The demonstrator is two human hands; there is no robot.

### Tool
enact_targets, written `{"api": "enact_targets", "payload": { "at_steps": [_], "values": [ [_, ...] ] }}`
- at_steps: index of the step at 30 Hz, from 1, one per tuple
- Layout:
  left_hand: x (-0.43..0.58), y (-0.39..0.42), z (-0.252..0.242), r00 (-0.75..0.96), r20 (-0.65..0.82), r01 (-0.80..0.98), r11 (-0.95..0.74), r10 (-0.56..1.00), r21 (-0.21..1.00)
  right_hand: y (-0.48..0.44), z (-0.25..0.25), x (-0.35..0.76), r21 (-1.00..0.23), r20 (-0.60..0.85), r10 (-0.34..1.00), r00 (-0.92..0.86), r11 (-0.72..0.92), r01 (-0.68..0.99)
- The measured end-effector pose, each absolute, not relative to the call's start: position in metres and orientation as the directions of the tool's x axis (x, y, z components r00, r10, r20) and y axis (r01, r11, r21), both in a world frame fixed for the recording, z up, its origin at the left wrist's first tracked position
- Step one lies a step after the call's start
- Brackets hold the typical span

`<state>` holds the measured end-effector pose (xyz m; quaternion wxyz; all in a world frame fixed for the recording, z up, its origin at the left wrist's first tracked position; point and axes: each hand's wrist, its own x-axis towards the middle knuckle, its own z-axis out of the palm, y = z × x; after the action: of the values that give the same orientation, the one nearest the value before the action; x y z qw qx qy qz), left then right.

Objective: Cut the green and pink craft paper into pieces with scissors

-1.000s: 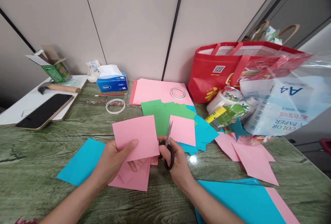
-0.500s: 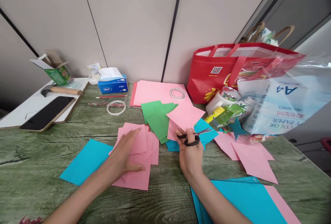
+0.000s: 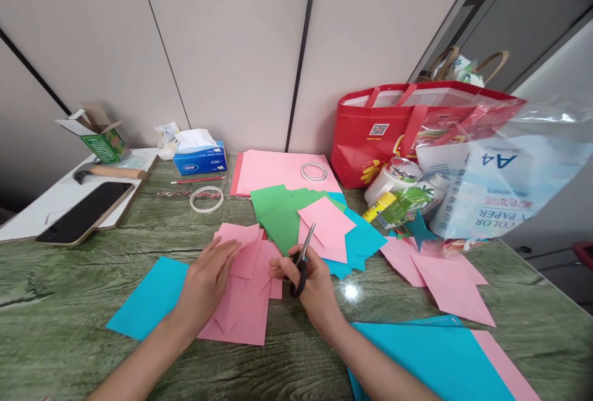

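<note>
My left hand (image 3: 204,283) lies on a loose stack of pink paper pieces (image 3: 245,320), its fingers stretched out over the left side. In my right hand (image 3: 317,293) is a pair of scissors (image 3: 303,265) with black handles, the blades pointing up and away. The fingertips of that hand reach the right edge of the pink stack; whether they pinch a sheet I cannot tell. Just beyond the scissors, cut pink pieces (image 3: 328,222) rest on green paper pieces (image 3: 278,209) and blue paper pieces (image 3: 364,240).
A blue sheet (image 3: 148,299) lies at left, with blue sheets (image 3: 426,358) at front right and pink scraps (image 3: 456,287) behind them. Further back are a tape roll (image 3: 206,199), a tissue box (image 3: 200,160), a phone (image 3: 86,212), a hammer (image 3: 115,171) and a red bag (image 3: 356,135).
My right hand has moved left to the pink stack, and the scissors have swung from pointing right to pointing up. My left hand has shifted left, its fingers closer together.
</note>
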<state>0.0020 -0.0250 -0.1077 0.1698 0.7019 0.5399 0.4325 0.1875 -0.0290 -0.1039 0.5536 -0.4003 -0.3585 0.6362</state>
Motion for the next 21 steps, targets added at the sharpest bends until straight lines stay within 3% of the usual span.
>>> {"api": "enact_targets", "payload": {
  "at_steps": [3, 7, 11, 13, 15, 18, 21],
  "values": [
    [0.003, -0.034, -0.098, 0.179, 0.605, 0.504, -0.601, 0.775, 0.621, -0.028, -0.108, 0.189, -0.896, -0.126, 0.986, -0.108, -0.159, -0.414],
    [0.002, -0.039, -0.096, 0.484, 0.574, 0.459, -0.750, 0.661, 0.477, -0.024, -0.112, 0.192, -0.910, -0.122, 0.992, 0.030, -0.099, -0.403],
    [0.003, -0.034, -0.098, 0.436, 0.608, 0.533, -0.735, 0.664, 0.420, -0.021, -0.109, 0.195, -0.922, -0.098, 0.981, 0.166, -0.027, -0.385],
    [0.005, -0.031, -0.098, 0.303, 0.621, 0.578, -0.657, 0.723, 0.484, -0.021, -0.107, 0.196, -0.935, -0.075, 0.973, 0.219, 0.007, -0.353],
    [0.006, -0.028, -0.097, 0.167, 0.548, 0.566, -0.535, 0.819, 0.627, -0.020, -0.107, 0.197, -0.944, -0.067, 0.966, 0.249, 0.020, -0.329],
    [0.007, -0.026, -0.098, 0.082, 0.376, 0.347, -0.380, 0.923, 0.858, -0.020, -0.107, 0.198, -0.944, -0.081, 0.962, 0.261, 0.010, -0.330],
    [0.010, -0.026, -0.098, 0.062, 0.294, 0.136, -0.299, 0.954, 0.944, -0.020, -0.109, 0.198, -0.946, -0.091, 0.958, 0.272, 0.002, -0.324]
  ]
}}
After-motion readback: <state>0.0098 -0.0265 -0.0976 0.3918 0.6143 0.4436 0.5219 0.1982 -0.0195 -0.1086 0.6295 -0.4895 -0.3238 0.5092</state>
